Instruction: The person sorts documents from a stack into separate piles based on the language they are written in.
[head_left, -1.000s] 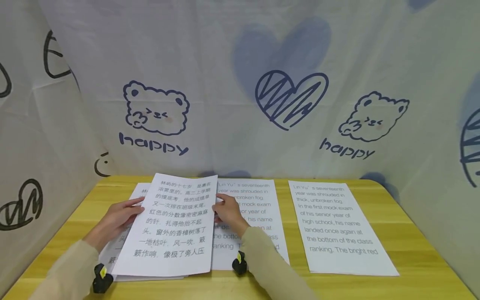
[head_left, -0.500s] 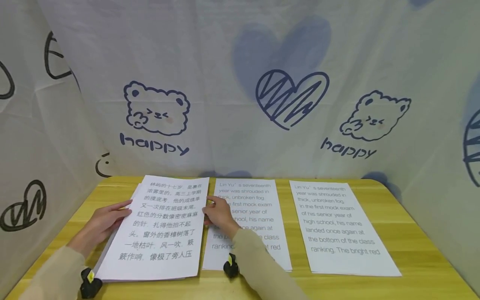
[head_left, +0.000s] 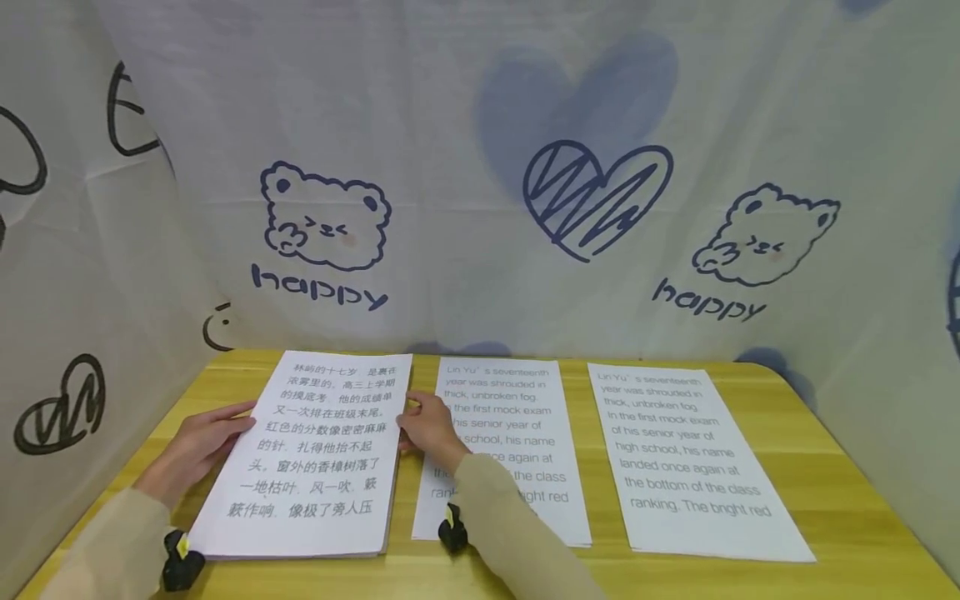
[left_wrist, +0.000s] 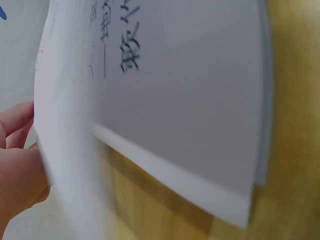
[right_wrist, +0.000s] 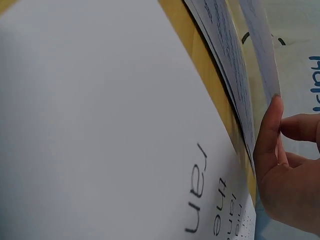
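A white sheet of paper [head_left: 315, 467] printed with Chinese text is over a stack of similar sheets [left_wrist: 200, 115] at the left of the table. My left hand [head_left: 197, 446] pinches its left edge, and my right hand [head_left: 435, 429] pinches the right edge. In the left wrist view the held sheet [left_wrist: 65, 125] bows up along its side, apart from the stack there. From the right wrist, the raised sheet [right_wrist: 262, 55] shows between my thumb and fingers, with the lower sheets [right_wrist: 220, 45] beneath. Parts of both hands are hidden behind the paper.
An English-text paper pile [head_left: 502, 521] lies in the middle, partly under my right forearm. Further right is another English-text sheet [head_left: 697, 467]. The yellow wooden table [head_left: 832, 492] backs onto a white curtain [head_left: 450, 250] with bear and heart drawings.
Both hands have carried the Chinese-text sheet left and down over the left stack, covering nearly all of it. The middle pile now shows more. The head view has turned slightly left.
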